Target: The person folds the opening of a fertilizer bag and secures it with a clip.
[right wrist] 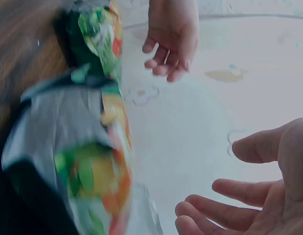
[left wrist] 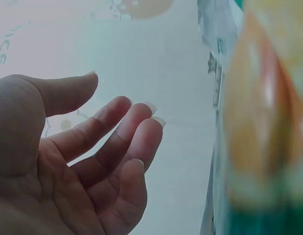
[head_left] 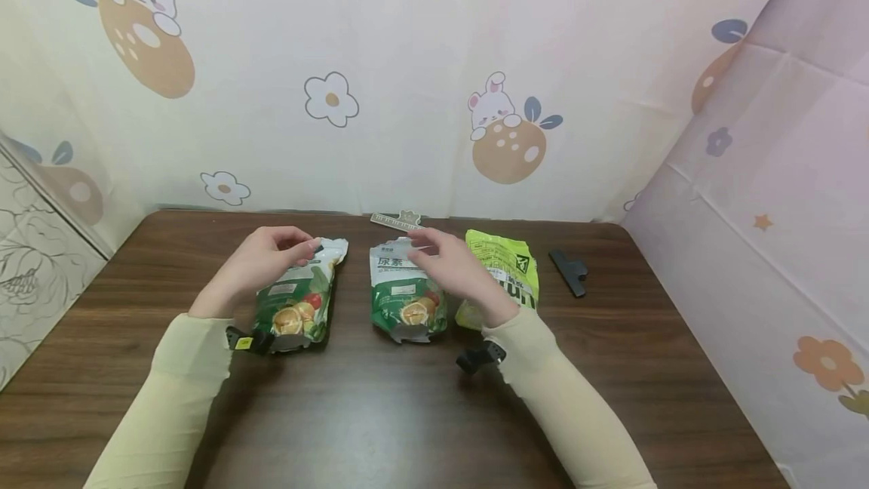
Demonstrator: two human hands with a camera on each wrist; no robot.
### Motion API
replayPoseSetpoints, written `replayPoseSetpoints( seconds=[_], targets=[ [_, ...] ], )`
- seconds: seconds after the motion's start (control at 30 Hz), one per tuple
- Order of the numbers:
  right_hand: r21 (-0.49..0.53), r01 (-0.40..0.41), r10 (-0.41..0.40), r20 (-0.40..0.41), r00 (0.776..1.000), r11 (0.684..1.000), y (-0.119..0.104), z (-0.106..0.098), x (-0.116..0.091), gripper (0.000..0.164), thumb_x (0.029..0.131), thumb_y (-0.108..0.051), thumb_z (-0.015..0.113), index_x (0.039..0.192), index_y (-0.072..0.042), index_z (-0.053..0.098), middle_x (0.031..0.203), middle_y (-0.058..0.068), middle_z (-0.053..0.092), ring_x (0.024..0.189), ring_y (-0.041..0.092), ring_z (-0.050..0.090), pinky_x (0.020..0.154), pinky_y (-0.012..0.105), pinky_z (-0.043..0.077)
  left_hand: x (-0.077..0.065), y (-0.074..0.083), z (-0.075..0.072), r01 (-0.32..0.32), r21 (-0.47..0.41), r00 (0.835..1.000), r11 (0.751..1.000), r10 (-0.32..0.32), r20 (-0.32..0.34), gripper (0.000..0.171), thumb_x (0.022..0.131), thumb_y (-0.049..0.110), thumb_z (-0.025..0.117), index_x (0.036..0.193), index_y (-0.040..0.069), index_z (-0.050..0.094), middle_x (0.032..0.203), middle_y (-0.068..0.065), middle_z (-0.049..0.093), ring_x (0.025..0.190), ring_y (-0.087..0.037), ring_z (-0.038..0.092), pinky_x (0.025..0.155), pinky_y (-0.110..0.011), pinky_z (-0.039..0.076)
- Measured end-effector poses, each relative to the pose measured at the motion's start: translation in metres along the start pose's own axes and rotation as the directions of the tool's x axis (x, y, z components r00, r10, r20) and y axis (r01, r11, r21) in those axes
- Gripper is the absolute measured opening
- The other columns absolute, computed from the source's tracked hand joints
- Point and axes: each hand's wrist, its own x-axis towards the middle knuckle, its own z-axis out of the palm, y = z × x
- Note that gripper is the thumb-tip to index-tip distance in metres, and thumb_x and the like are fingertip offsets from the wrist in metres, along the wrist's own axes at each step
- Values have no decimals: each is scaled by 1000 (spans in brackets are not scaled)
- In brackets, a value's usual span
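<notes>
My left hand [head_left: 271,259] hovers over the top of the left green-and-white food bag [head_left: 299,300]. Its fingers are loosely bent, with nothing between thumb and fingers in the left wrist view. A small dark piece [head_left: 318,249] shows at that bag's top by the fingertips. Above the middle bag [head_left: 400,289], marked with oranges and vegetables, is my right hand [head_left: 451,262], fingers relaxed and apart from the thumb. Partly behind the right hand and wrist lies a lime-green bag [head_left: 505,262].
A black bag clip [head_left: 570,272] lies to the right of the lime-green bag. Near the back edge, a pale ruler-like clip [head_left: 397,222] sits behind the middle bag. The brown wooden table [head_left: 353,413] backs onto a patterned curtain [head_left: 407,36].
</notes>
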Motion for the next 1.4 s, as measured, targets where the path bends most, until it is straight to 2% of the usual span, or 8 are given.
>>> replayPoseSetpoints(
  seconds=[0.2,0.33,0.53,0.73,0.93,1.17,1.4],
  targets=[
    [67,-29,31,-34,999,997,15,-16,-1,41,101,-28,58,139,-12,56,133,8,61,124,28,55,100,47,44,15,17,16,-7,-73,1000,997,8,12,47,99,48,58,118,7,68,108,-12,69,100,-29,65,85,-44,48],
    [65,-55,57,-36,998,996,25,-21,2,44,101,-31,58,140,-12,55,136,9,59,126,28,53,101,48,43,26,30,30,21,-132,1000,991,-21,3,43,98,49,58,116,11,67,108,-9,69,100,-27,64,85,-43,45],
    [77,-93,94,-12,996,993,36,-24,5,41,102,-29,56,137,-8,56,131,11,61,112,29,62,88,44,52,42,49,52,57,-207,998,977,-54,20,47,97,51,58,121,11,64,117,-12,66,104,-29,65,96,-51,44],
    [86,-160,155,70,985,983,39,-21,7,41,102,-32,56,135,-8,58,123,14,64,107,32,65,84,43,55,50,39,63,102,-143,994,985,-94,62,52,97,52,58,121,7,63,114,-14,66,105,-33,64,95,-49,44],
    [75,-185,177,100,979,980,42,-21,8,39,102,-30,56,133,-6,59,115,17,67,105,31,66,83,46,55,51,27,65,121,-60,989,991,-116,90,57,97,56,54,118,5,66,105,-12,69,100,-30,64,92,-48,45],
    [28,-199,195,113,974,980,43,-21,9,38,102,-31,56,131,-6,59,110,16,69,96,27,70,76,39,57,51,28,65,148,27,983,989,-150,102,60,98,56,53,124,3,63,102,-12,69,98,-28,62,92,-49,47],
    [-24,-207,209,118,971,978,47,-21,10,37,102,-30,57,128,-4,60,99,12,71,86,25,71,70,34,57,53,28,67,126,131,974,983,-148,170,57,99,55,50,117,4,67,93,-11,69,87,-25,59,78,-41,46]
  ],
)
